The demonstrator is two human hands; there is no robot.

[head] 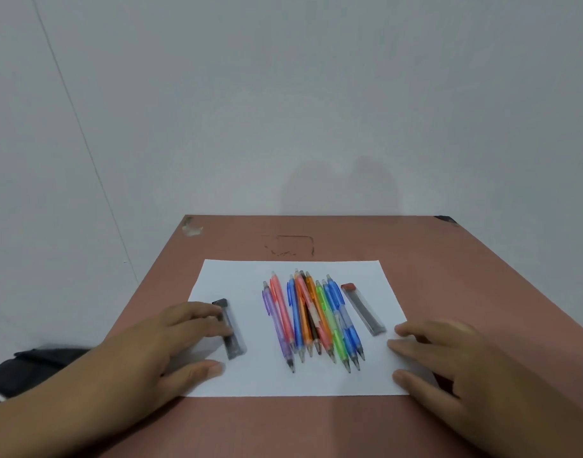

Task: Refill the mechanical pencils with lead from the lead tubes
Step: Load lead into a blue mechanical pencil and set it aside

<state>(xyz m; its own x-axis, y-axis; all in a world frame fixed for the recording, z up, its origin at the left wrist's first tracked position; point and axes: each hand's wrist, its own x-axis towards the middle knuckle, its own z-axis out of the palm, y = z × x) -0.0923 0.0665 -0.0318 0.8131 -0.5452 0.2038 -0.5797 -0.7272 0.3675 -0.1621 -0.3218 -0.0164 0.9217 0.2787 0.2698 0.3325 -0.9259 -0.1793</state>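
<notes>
Paper: white sheet (237,279) on brown table (448,259)
Pencils (311,320): bunched mid-sheet
Left hand (158,342): fingers spread, touching black-capped tube (230,328)
Right hand (465,368): fingers spread, near red-capped tube (362,307)

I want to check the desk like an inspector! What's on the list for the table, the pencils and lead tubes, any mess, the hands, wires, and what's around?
Surface: brown table, scuffed at its far edge, with a white paper sheet on it.
Job's things: a bunch of coloured mechanical pencils lies on the sheet, tips toward the person. A black-capped lead tube lies to their left, a red-capped lead tube to their right.
Clutter: nothing seen.
Hands: left hand rests on the sheet, fingers touching the black-capped tube; right hand rests flat on the sheet's right edge, holding nothing.
Cables: nothing seen.
Surroundings: plain pale wall; a dark bag left of the table.
</notes>
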